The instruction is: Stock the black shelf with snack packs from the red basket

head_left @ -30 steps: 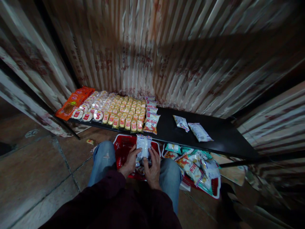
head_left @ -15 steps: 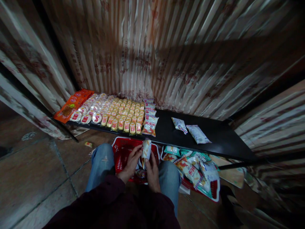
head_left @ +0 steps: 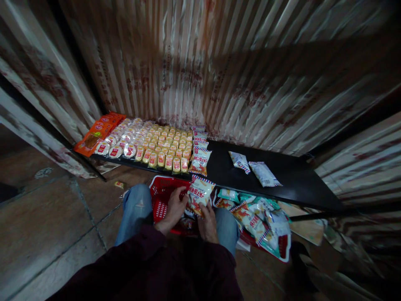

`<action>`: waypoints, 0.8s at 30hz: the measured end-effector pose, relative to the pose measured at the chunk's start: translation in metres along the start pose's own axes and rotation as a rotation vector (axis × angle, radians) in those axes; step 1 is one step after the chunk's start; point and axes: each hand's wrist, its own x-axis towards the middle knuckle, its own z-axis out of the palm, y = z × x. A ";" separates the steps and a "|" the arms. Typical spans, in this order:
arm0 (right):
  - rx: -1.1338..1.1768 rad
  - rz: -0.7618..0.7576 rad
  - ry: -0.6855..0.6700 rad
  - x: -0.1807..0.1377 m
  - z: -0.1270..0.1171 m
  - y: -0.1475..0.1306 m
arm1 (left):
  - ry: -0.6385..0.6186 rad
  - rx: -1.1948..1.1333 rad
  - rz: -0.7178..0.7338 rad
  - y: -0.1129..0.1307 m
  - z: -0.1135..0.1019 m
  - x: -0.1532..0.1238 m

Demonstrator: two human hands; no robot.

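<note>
A white snack bag (head_left: 200,191) with red lettering and a striped border is between my hands, printed front up, over a red basket (head_left: 156,193). My left hand (head_left: 175,210) has bent fingers closed at the bag's left edge. From below right, my right hand (head_left: 208,223) grips the lower part of the bag, fingers across its front. Just beyond, a row of similar bags (head_left: 200,161) lies on the black shelf (head_left: 219,161). Farther right on that shelf are two loose bags, one crumpled-looking bag (head_left: 239,161) and one bag lying back up (head_left: 265,174).
Yellow-wrapped small cakes (head_left: 161,159), round white packets (head_left: 115,151) and orange packages (head_left: 90,143) fill the shelf's left. A second red basket (head_left: 283,251) below right holds several green and white bags. A small yellow packet (head_left: 119,184) lies on the tiled floor.
The held bag has turned from edge-on to face up and has come nearer the shelf's front edge. My right hand's fingers have shifted onto its front. The view has moved slightly.
</note>
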 end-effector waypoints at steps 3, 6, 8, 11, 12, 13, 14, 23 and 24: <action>0.033 -0.011 0.000 0.003 0.000 -0.002 | -0.104 -0.122 -0.120 0.000 -0.001 0.000; 0.041 -0.029 -0.010 0.003 0.002 -0.004 | -0.200 -0.241 -0.165 0.000 0.000 -0.002; 0.025 -0.024 -0.020 0.003 0.002 -0.005 | -0.190 -0.251 -0.169 -0.001 0.002 -0.003; -0.018 0.018 -0.053 0.002 -0.002 -0.005 | -0.114 -0.220 -0.150 -0.004 0.005 -0.001; -0.028 0.029 -0.069 0.002 -0.004 -0.005 | -0.092 -0.217 -0.138 -0.006 0.006 0.000; -0.035 0.034 -0.085 0.002 -0.006 -0.005 | -0.079 -0.219 -0.125 -0.006 0.008 0.001; -0.040 0.032 -0.096 0.003 -0.007 -0.004 | -0.075 -0.226 -0.110 -0.007 0.009 0.002; -0.074 -0.011 -0.103 0.011 -0.012 -0.002 | -0.140 -0.293 -0.014 0.001 0.013 -0.002; -0.081 -0.018 -0.099 0.012 -0.013 -0.002 | -0.151 -0.291 -0.004 0.000 0.013 -0.002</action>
